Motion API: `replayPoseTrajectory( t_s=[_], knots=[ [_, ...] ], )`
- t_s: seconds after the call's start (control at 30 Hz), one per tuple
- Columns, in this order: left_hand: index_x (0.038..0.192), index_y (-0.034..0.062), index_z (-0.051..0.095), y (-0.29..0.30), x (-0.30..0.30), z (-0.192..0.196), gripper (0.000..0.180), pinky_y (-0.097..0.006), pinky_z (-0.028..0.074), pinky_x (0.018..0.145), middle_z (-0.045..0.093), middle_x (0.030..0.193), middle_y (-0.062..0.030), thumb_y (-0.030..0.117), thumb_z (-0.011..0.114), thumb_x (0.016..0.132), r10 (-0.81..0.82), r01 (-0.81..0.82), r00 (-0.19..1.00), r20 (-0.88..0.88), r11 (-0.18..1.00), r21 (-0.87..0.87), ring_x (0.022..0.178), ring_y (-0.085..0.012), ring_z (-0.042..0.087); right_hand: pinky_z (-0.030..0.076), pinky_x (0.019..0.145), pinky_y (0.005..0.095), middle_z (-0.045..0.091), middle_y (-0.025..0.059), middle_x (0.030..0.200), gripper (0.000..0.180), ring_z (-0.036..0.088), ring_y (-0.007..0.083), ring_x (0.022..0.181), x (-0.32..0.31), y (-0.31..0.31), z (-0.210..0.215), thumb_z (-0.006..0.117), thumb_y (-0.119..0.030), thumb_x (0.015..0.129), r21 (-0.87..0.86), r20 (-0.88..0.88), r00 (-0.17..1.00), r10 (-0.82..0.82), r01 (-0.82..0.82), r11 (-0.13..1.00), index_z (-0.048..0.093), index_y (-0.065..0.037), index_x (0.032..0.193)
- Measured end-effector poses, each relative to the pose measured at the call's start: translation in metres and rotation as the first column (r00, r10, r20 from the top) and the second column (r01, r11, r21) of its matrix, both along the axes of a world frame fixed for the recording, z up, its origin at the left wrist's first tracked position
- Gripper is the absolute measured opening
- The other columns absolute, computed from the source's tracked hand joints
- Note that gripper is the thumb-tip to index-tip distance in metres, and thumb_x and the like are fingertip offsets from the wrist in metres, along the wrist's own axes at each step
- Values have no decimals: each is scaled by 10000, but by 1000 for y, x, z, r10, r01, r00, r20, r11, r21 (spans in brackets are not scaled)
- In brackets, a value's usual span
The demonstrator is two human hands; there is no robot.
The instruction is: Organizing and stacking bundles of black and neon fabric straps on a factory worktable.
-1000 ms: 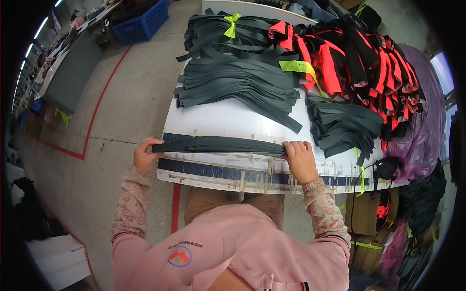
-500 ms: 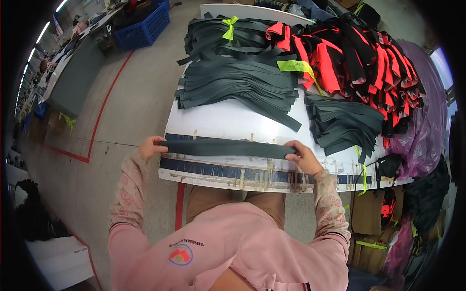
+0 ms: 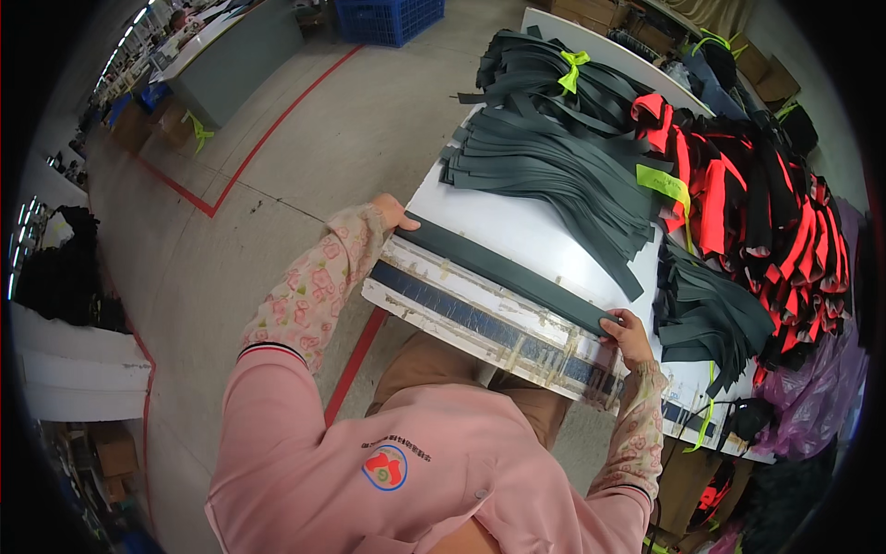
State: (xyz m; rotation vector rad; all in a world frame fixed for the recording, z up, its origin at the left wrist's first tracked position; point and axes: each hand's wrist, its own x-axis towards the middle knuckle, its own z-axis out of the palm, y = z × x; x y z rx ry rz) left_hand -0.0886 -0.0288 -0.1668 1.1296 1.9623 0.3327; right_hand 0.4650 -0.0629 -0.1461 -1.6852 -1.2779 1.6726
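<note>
A long dark grey-green fabric strip [image 3: 508, 277] lies stretched straight across the near part of the white tabletop [image 3: 434, 196], with a dark marked band in front of it. My left hand [image 3: 395, 213] is closed on the strip's left end at the table corner, its fingers partly hidden. At the other end, my right hand [image 3: 629, 334] pinches the strip between thumb and fingers. Farther back lies a fanned pile of similar strips [image 3: 544, 166]. A smaller strip pile [image 3: 706, 309] sits beyond my right hand.
Behind the fanned pile is a strip bundle [image 3: 526, 69] tied with a yellow-green ribbon [image 3: 572, 71]. Black and neon-red fabric pieces [image 3: 738, 185] heap up at the right, beside purple plastic [image 3: 817, 383]. A blue crate [image 3: 388, 20] stands on the floor.
The view has turned, so the table appears tilted and farther right. The strip, bowed slightly before, now lies straighter and flatter at the white surface's near part. Both hands keep its ends.
</note>
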Motion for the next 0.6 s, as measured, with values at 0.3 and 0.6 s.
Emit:
replayPoseTrajectory(
  t_s=[0.3,0.6],
  knots=[
    [1121,-47,665,6,-3,-4,723,-403,469,928,651,1115,-207,549,780,729,-224,220,942,-250,974,-45,1094,-354,602,522,640,249,635,55,936,267,591,125,730,-6,2,1,696,-155,882,-18,42,999,-7,7,1000,582,-37,1093],
    [1010,-11,664,1,8,6,462,-378,514,721,679,946,-153,283,865,717,-20,22,994,-109,1000,17,753,-262,674,520,647,245,632,53,942,267,595,125,765,-6,1,1,696,-158,881,-5,59,998,8,-7,1000,582,-31,1087]
  ],
)
